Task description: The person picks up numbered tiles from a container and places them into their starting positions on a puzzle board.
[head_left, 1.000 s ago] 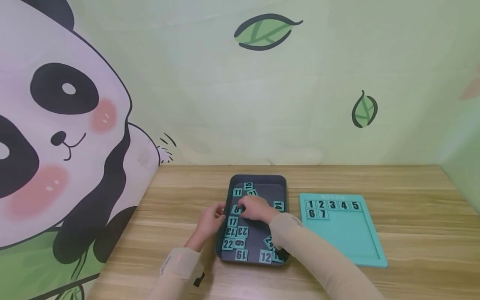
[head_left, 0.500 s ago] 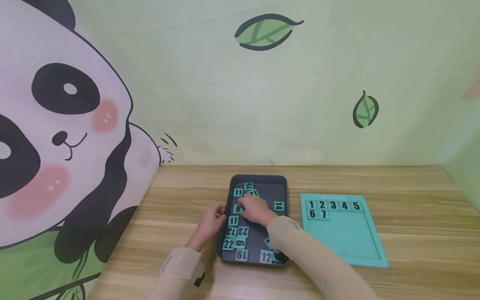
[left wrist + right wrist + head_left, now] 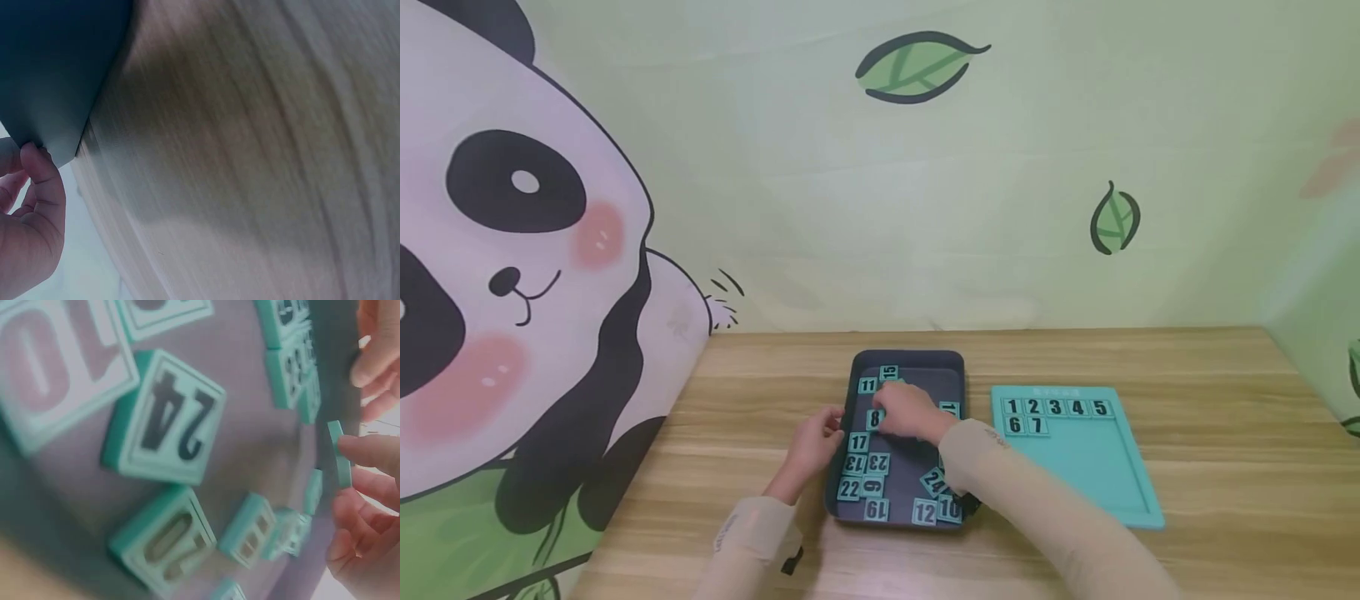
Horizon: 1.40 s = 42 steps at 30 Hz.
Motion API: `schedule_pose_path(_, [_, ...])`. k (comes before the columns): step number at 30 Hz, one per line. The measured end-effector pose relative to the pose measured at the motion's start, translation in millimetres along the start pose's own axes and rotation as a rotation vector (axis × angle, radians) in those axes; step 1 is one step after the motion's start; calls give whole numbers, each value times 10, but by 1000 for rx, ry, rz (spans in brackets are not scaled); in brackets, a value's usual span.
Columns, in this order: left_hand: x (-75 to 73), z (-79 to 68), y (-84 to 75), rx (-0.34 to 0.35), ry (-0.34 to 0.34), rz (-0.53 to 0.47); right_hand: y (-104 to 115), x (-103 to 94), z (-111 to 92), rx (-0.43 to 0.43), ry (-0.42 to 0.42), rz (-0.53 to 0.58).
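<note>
In the head view, my right hand [image 3: 912,412] reaches into the dark tray [image 3: 917,379] and pinches a teal number tile marked 8 [image 3: 874,419]. The right wrist view shows that tile [image 3: 340,455] edge-on between thumb and fingers, just above the tray floor. At the tray's left side, my left hand [image 3: 815,442] holds the rim. In the left wrist view, its thumb and fingers [image 3: 45,172] clasp the dark tray wall [image 3: 56,75]. Around the right hand lie loose tiles, including 17 [image 3: 858,442], 11 [image 3: 868,385] and 24 [image 3: 935,481].
Right of the tray lies a teal board [image 3: 1086,471] with a raised border. Tiles 1 to 7 stand in order in its top rows. More tiles, such as 12 [image 3: 924,512], lie in the tray's near end. A wooden table [image 3: 1225,417] meets a printed backdrop [image 3: 1000,167].
The 8 tile has shifted slightly right relative to the 17 tile, in my right hand's fingers. The head view has turned a little. My left hand stays at the tray's rim.
</note>
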<state>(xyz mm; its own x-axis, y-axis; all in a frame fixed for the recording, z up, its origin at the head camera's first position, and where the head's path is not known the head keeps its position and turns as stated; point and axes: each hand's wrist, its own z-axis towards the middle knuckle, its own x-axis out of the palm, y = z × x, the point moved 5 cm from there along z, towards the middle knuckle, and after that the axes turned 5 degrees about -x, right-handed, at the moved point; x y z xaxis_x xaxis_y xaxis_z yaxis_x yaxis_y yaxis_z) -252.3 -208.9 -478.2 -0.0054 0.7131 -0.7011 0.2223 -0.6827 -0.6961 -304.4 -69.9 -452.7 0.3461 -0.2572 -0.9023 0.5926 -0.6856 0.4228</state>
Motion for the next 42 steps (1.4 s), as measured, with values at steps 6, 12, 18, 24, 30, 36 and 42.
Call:
schedule_pose_path(6, [-3,2,-8,1,-16,15,-27,-191,-183,-45,29,64])
schedule_pose_path(12, [4,-4,-25,9,-21,26,-182,-381,-483,-101,15,147])
schedule_pose_path(18, [-5,-28,-27,23,-31,21,-528,-537,-780,-44,-3,288])
schedule_pose_path(24, [10,-28,-42,30,-36,31,-939,-641,-1076,14,-61,304])
schedule_pose_path(30, [9,-22,-42,15,-31,35,-1338,-656,-1326,75,-93,292])
schedule_pose_path(36, [5,-15,-36,4,-25,35,-1593,-669,-1531,99,-156,245])
schedule_pose_path(42, [10,-19,-40,-2,-17,30,-1754,-638,-1688,138,-179,205])
